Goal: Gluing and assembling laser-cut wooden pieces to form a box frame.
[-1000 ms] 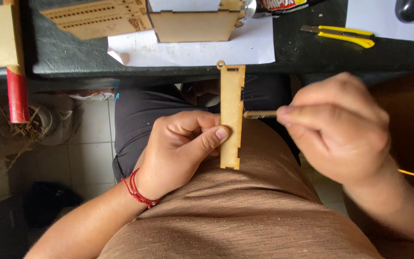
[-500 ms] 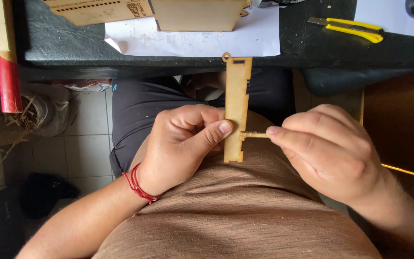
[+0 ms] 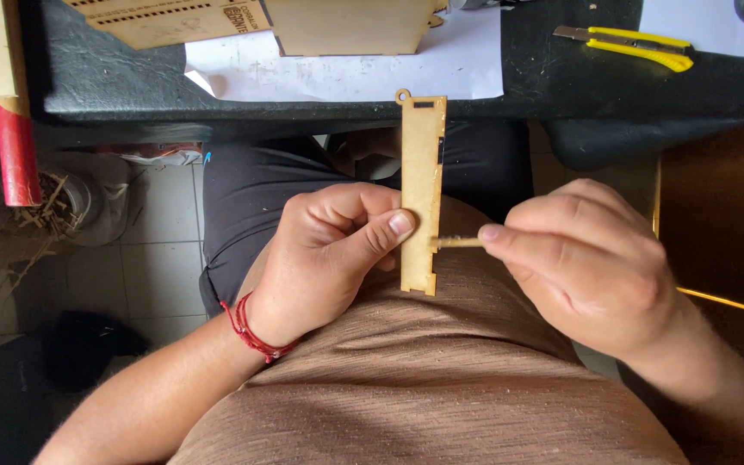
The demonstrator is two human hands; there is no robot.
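Above the lap, between the two hands, a flat wooden strip (image 3: 422,194) stands with its long axis running up and down the view, its top end reaching toward the edge of the black table (image 3: 303,90). Left hand (image 3: 325,258) is closed on the strip, thumb pressed against the near face and fingers curled behind, so this hand bears it. Right hand (image 3: 587,258) is closed in a pinch on a thin wooden peg (image 3: 458,243), which lies crosswise (at about a right angle to the strip) and meets the strip's right edge low down, at a small notch; how deep the peg tip sits in the notch cannot be told. Strip: pale brown board, long and narrow, with a small ring at the top corner, a slot just below it, dark cut edges, and stepped tabs at the bottom. Left wrist carries a red cord (image 3: 251,331). On the table lie white paper (image 3: 346,73), other cut board parts (image 3: 346,26) and a yellow knife (image 3: 626,45), all well apart from the hands; a red tube (image 3: 17,151) hangs at the left edge.
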